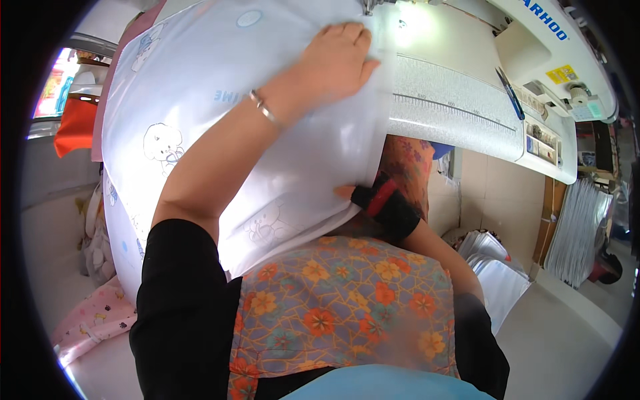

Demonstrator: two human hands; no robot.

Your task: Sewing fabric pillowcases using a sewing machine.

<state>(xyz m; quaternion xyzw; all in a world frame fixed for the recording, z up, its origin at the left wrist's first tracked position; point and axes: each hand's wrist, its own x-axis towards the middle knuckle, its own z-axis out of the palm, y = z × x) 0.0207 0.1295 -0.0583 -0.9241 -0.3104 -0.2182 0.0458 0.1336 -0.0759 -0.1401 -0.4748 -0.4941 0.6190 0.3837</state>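
A large white printed sheet (293, 160), shiny and marked with cartoon animals, spreads from the sewing machine (527, 60) down to my lap. My left hand (337, 60) lies palm down on the sheet, thumb out to the right, just short of the presser foot (368, 7) at the top edge. A silver bracelet circles that wrist. Lower down, my right hand (383, 203) wears a black wrist wrap with a red stripe. Its thumb rests on top of the sheet's right edge, pinching it, while the other fingers are hidden underneath.
A ruler strip (453, 107) runs along the machine bed's front edge. Dark slim tweezers or snips (510, 93) lie on the bed. Stacked white pieces (497, 280) stand low at the right, beside more bundled sheets (577, 227). Pink printed cloth (100, 320) hangs at the lower left.
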